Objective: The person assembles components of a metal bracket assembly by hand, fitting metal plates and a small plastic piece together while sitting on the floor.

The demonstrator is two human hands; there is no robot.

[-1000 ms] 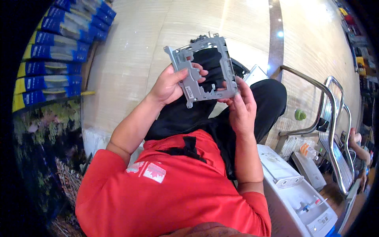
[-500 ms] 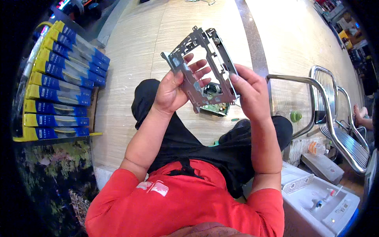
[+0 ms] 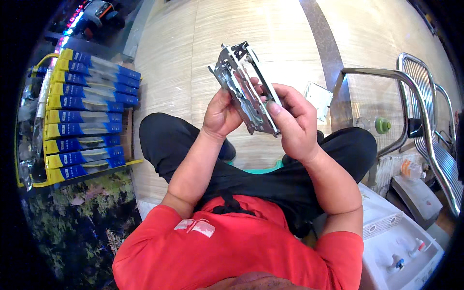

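Above my lap I hold a metal chassis frame, a grey bracket with cut-outs and a large opening. It is tilted, showing its long edge and dark inner parts. My left hand grips its left side, thumb on the face and fingers behind. My right hand closes round the right rail, thumb on the lower edge, with its other fingers partly hidden behind the frame.
On the left, a yellow rack holds several blue-and-yellow boxes. A white panel lies on the floor beyond my right knee. At right are a chrome chair, a green-capped bottle and a white dispenser panel. Something green shows between my legs.
The metal frame has turned more edge-on and dropped slightly. My view has shifted; the green circuit board on the floor no longer shows, and the white panel has come into sight.
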